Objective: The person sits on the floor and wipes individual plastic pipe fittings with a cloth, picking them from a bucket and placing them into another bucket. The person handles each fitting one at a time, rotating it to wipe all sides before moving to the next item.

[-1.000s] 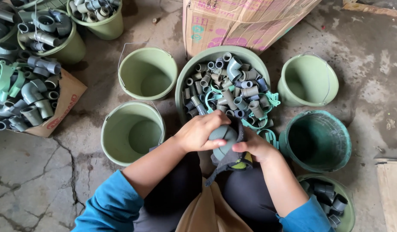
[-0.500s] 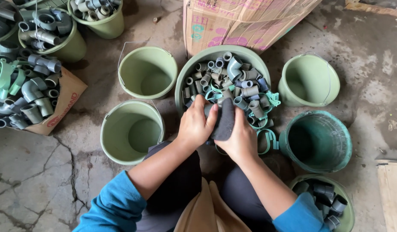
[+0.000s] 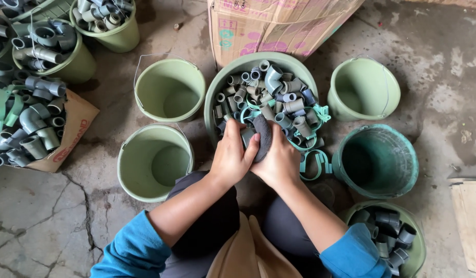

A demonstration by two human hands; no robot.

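My left hand (image 3: 232, 154) and my right hand (image 3: 280, 160) are pressed together around a dark grey cloth (image 3: 263, 143) over the near rim of a green basin (image 3: 217, 87). A grey pipe fitting (image 3: 246, 136) shows between my left fingers and the cloth. The basin is heaped with grey pipe fittings (image 3: 269, 95) and teal plastic clips (image 3: 320, 114). Both hands grip the cloth-wrapped piece; how much of the fitting is inside the cloth is hidden.
Empty green buckets stand left (image 3: 168, 90), near left (image 3: 154, 160) and right (image 3: 364, 88); a dark teal bucket (image 3: 377, 160) sits at my right. A bucket of fittings (image 3: 392, 237) is by my right knee. More fittings (image 3: 27, 110) lie on cardboard at left. A cardboard box (image 3: 279, 25) stands behind.
My hands have gone from my lap forward to the basin's near edge, carrying the cloth. The cloth, loose and hanging a second ago, is now bunched tight between both hands.
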